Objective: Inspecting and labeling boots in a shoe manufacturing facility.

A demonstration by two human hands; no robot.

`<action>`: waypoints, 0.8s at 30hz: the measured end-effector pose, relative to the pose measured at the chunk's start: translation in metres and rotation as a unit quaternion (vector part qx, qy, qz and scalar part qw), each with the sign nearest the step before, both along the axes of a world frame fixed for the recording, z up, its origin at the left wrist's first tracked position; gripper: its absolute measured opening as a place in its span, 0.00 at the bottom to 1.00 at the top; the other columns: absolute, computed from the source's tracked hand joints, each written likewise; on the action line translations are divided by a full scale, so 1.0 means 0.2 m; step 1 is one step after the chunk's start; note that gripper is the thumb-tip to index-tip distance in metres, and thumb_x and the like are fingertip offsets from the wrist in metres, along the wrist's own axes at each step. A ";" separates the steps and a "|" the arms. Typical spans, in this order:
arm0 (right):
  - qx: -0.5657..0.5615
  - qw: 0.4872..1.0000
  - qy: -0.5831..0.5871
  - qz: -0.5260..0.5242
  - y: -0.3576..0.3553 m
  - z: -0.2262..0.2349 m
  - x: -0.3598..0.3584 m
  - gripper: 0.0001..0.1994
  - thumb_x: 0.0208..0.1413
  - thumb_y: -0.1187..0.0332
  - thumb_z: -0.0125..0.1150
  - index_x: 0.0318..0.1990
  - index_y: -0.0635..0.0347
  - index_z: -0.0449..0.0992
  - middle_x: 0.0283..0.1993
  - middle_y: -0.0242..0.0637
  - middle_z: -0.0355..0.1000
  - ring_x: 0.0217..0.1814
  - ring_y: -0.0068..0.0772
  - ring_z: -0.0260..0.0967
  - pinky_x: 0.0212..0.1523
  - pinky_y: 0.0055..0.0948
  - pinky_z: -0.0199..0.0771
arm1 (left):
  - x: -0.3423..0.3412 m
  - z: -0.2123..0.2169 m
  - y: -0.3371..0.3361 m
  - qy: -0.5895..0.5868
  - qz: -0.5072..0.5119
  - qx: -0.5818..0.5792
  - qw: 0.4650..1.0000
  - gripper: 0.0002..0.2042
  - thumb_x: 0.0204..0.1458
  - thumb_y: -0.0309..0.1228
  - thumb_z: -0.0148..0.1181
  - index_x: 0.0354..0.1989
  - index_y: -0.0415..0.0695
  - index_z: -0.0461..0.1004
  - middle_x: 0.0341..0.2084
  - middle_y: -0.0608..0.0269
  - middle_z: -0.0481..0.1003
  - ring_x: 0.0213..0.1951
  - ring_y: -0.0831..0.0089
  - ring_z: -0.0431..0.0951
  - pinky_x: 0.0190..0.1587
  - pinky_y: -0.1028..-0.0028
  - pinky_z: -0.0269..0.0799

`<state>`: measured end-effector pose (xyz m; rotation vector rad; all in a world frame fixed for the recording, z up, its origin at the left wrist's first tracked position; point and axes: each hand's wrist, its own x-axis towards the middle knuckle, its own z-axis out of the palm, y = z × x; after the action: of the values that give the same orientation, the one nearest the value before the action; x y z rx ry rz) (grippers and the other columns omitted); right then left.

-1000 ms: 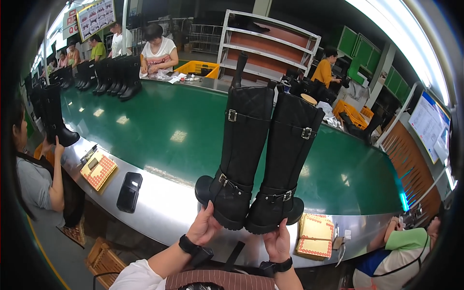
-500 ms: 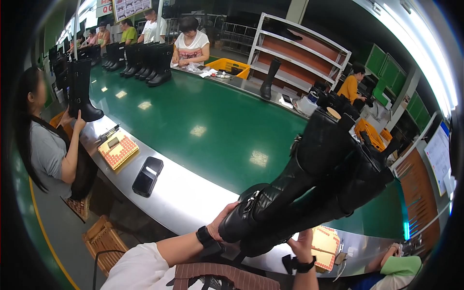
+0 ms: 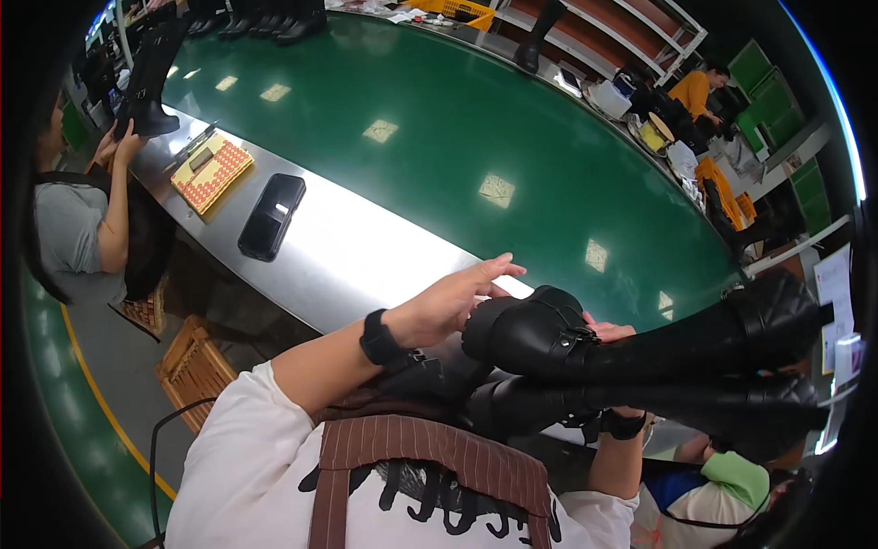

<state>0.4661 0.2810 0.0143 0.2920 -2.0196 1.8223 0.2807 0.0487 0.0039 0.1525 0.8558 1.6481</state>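
A pair of tall black boots [image 3: 658, 357] with buckled straps is held sideways in front of me, feet toward the left and shafts toward the right. My right hand [image 3: 608, 330] grips the boots around the ankles, its palm hidden behind them. Beside the foot end is my left hand [image 3: 448, 300], its fingers stretched out and apart. Whether it touches the boot I cannot tell. Both wrists wear black bands.
A green work surface [image 3: 402, 192] has a metal ledge [image 3: 334, 256] on my side. On the ledge are a black phone [image 3: 272, 217] and a yellow-and-red box [image 3: 212, 172]. At left, a co-worker [image 3: 78, 220] handles another tall boot [image 3: 151, 87]. Another person [image 3: 722, 494] is close at right.
The boots have swung from upright-tilted to nearly level, shafts now toward the right. My left hand has let go of the foot and opened. The view has tipped downward.
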 end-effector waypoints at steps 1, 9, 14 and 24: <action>0.002 1.000 0.000 -0.005 0.01 0.00 0.02 0.16 0.59 0.60 0.63 0.43 0.64 0.71 0.47 0.44 0.75 0.59 0.39 0.69 0.73 0.59 0.48 | -0.01 0.04 -0.02 0.092 -0.008 0.006 0.996 0.24 0.66 0.46 0.47 0.55 0.36 0.72 0.51 0.54 0.75 0.45 0.72 0.78 0.52 0.73 0.75; 0.036 0.998 0.013 -0.040 0.01 0.02 0.07 0.25 0.55 0.49 0.62 0.46 0.64 0.69 0.49 0.45 0.72 0.60 0.40 0.68 0.75 0.61 0.43 | 0.01 0.13 -0.06 0.261 -0.026 0.112 0.958 0.20 0.59 0.27 0.56 0.60 0.36 0.69 0.49 0.56 0.78 0.50 0.75 0.76 0.55 0.74 0.70; 0.060 0.995 0.001 -0.076 0.02 0.04 0.05 0.28 0.54 0.45 0.61 0.48 0.63 0.68 0.51 0.45 0.71 0.60 0.39 0.67 0.75 0.61 0.40 | 0.06 0.13 -0.07 0.205 0.013 0.162 0.965 0.31 0.57 0.24 0.54 0.71 0.43 0.54 0.57 0.51 0.71 0.57 0.71 0.72 0.61 0.70 0.66; 0.039 0.951 -0.099 -0.291 0.04 -0.05 0.12 0.28 0.57 0.66 0.66 0.63 0.63 0.64 0.60 0.40 0.70 0.61 0.41 0.69 0.64 0.42 0.68 | 0.07 0.16 -0.03 0.271 0.098 0.169 0.943 0.44 0.54 0.16 0.55 0.76 0.51 0.37 0.62 0.52 0.65 0.61 0.67 0.68 0.64 0.65 0.64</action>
<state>0.4905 0.2897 0.0049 -0.4437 -2.0208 1.4386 0.2956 0.0434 0.0355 0.8138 1.0092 1.9690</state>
